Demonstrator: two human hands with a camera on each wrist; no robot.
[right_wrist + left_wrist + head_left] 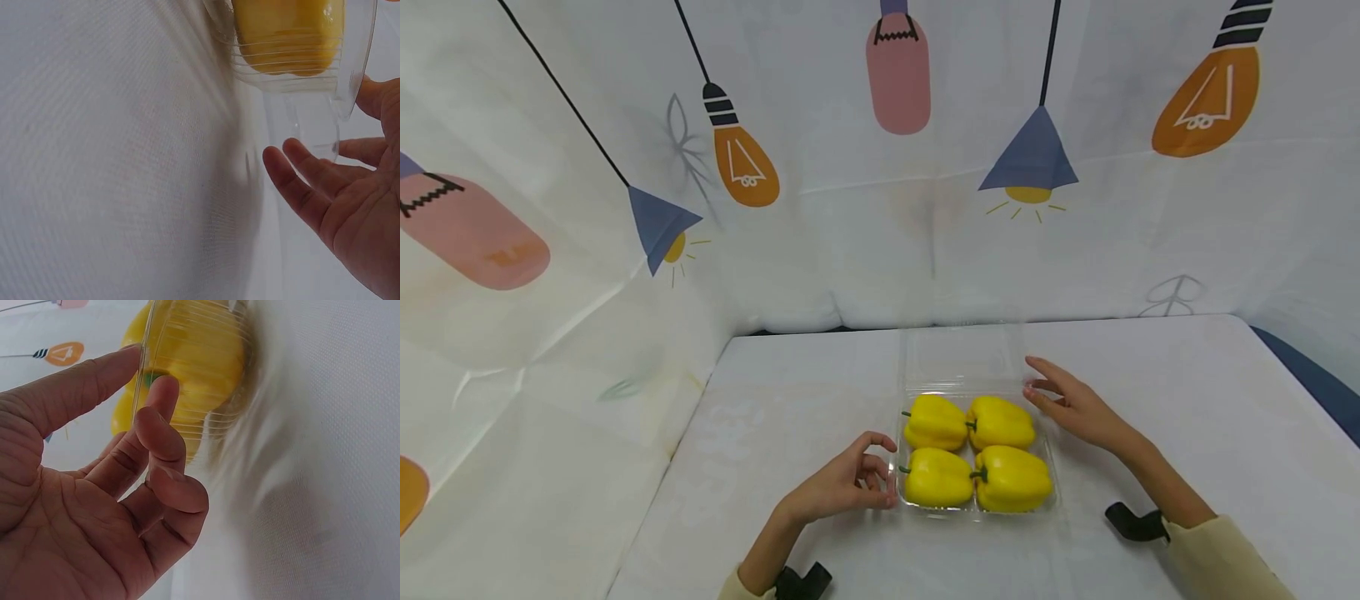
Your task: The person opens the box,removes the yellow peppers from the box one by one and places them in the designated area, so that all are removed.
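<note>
Four yellow peppers (936, 477) sit two by two in a clear box (1051, 454) at the lower centre of the head frame, green stems toward the left. The box's lid (962, 354) lies folded back above it in the frame, flat on the white bench (775, 408). At the box's left edge, the left hand (853, 477) has its fingers loosely bent, one tip touching the rim in the left wrist view; they are released, not clenched. The right hand (1078, 408), at the box's upper right corner, has its fingers spread and relaxed, released too; whether they touch the rim is hard to tell. A white sheet (850, 242) printed with lamps and bulbs fills the upper frame.
</note>
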